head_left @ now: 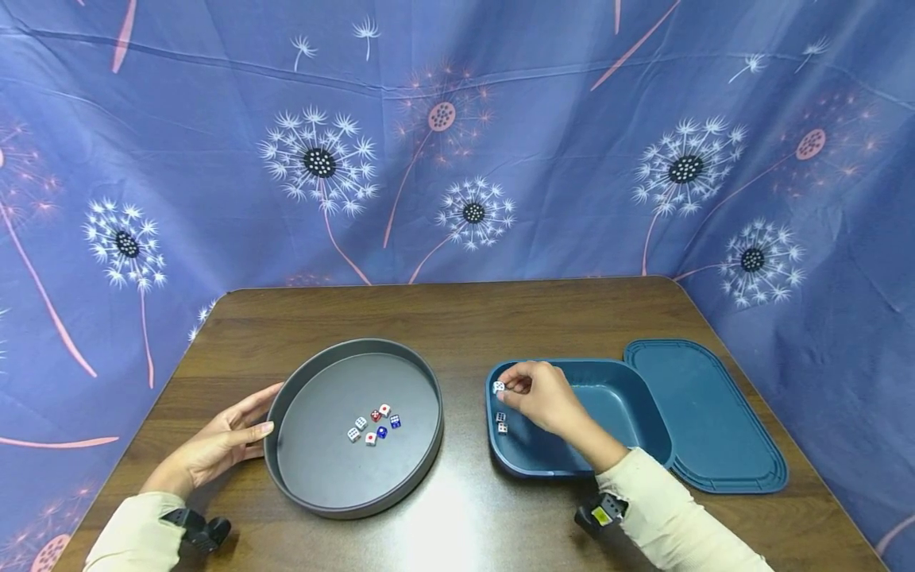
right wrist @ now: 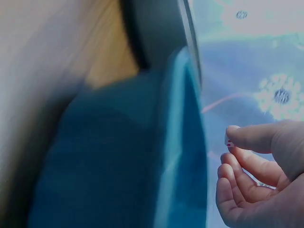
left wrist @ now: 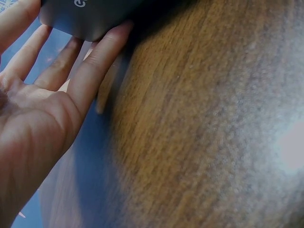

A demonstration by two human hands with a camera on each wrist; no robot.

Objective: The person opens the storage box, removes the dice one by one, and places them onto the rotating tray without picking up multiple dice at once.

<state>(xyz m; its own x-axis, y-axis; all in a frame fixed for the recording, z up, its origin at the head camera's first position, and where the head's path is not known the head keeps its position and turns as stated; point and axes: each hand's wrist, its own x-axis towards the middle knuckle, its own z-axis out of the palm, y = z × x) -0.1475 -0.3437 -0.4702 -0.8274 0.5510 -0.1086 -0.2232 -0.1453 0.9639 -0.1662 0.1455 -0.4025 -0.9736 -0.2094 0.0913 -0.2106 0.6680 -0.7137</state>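
At the left, the dark grey round tray (head_left: 307, 469) has several white, red and blue dice (head_left: 371, 438) lying in it. My left hand (head_left: 221, 445) touches the tray's outer wall with fingers spread and fairly straight; the left wrist view shows those fingers (left wrist: 97, 66) against the wall from below. Between thumb and fingertip, my right hand (head_left: 546, 397) pinches a white die (head_left: 498, 387) over the left side of the blue rectangular container (head_left: 615, 413). Two more dice (head_left: 502, 423) lie inside that container, below the hand. In the right wrist view, the pinched die (right wrist: 228, 141) is mostly covered by the thumb.
A flat blue lid (head_left: 722, 421) lies right of the container, its left edge against or under the container's rim; I cannot tell which. Everything stands on a brown wooden table (head_left: 457, 318). Behind it hangs a blue cloth (head_left: 543, 159) with a dandelion print.
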